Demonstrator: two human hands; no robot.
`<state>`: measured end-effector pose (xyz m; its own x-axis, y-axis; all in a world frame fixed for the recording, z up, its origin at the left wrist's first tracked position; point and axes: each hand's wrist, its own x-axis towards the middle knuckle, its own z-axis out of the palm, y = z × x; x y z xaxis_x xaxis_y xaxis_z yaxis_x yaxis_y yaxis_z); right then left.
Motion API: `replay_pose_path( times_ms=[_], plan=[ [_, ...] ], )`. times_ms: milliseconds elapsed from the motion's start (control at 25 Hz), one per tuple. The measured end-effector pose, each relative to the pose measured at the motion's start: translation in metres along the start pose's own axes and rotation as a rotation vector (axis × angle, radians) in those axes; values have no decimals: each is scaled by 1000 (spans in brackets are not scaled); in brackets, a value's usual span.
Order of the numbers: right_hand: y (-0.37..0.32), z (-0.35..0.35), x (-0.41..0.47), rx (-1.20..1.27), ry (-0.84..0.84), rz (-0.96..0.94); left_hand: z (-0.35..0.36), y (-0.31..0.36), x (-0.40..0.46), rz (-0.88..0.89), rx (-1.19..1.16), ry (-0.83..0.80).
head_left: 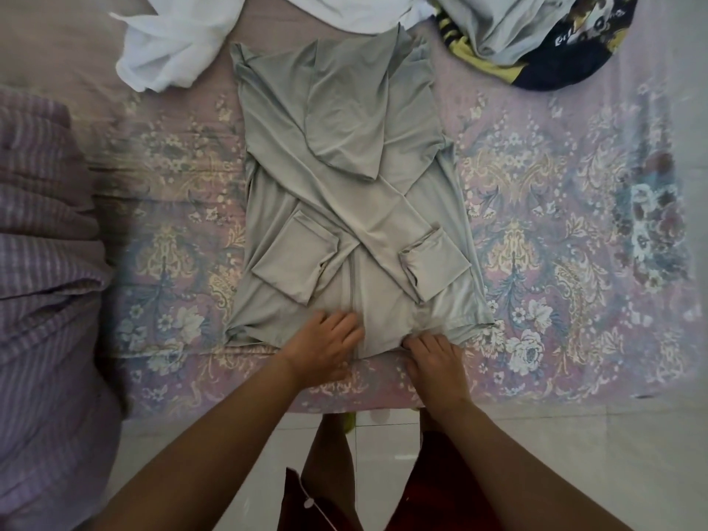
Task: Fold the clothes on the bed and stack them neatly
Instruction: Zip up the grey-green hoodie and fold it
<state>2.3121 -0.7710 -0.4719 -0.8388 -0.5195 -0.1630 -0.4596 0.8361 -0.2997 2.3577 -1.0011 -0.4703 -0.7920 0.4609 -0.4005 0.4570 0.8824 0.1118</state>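
Grey jacket (346, 193), sleeves crossed, hands (323, 344) at hem

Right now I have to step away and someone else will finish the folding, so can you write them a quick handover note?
Left hand: flat on the near hem of the grey zip jacket, fingers straight.
Right hand: at the hem beside the zipper, fingers curled and seeming to pinch the fabric.
Jacket lies spread on the floral bedsheet, both sleeves crossed over the front and the hood folded down.
Left to do: fold the jacket up from the hem, then the white garment and the dark printed pile at the far edge.
No finished stack is in view.
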Motion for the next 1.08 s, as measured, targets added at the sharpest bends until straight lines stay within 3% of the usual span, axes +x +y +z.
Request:
replay_pose_path(
  times_ms=[40,160,240,320,360,440,480,520,600,640,800,840,920,1000,1080],
  plan=[
    [-1,0,-2,21,2,16,2,6,0,6,47,-7],
    [0,-1,-5,20,34,1,-9,7,5,53,93,168],
    [1,-2,-5,1,55,-20,-17,-8,9,-10,-161,308],
    [1,0,-5,-32,64,-82,-30,-26,13,-362,-612,391],
    [0,2,-4,-52,57,-133,-35,-31,15,-566,-713,471],
    [-4,6,-3,-66,23,-222,-37,-29,17,-756,-502,633],
    [-7,9,-1,-54,10,-253,-33,-22,14,-706,-329,703],
    [-10,11,0,-36,-2,-276,-25,-10,8,-544,-207,736],
    [-14,13,2,-6,-40,-317,-4,10,-9,-156,-74,638],
    [-14,14,2,-4,-63,-349,3,15,-17,-64,-54,513],
    [-7,5,-3,-38,-140,-466,21,27,-36,-154,-68,113],
    [-2,2,-5,-50,-123,-431,24,27,-40,-143,-103,134],
    [12,-8,-4,-99,-112,-188,28,23,-52,-149,-199,294],
    [26,-22,3,-148,-131,170,30,11,-65,-306,-199,466],
    [42,-29,11,-164,-213,316,36,-1,-75,-526,-115,527]
  ],
)
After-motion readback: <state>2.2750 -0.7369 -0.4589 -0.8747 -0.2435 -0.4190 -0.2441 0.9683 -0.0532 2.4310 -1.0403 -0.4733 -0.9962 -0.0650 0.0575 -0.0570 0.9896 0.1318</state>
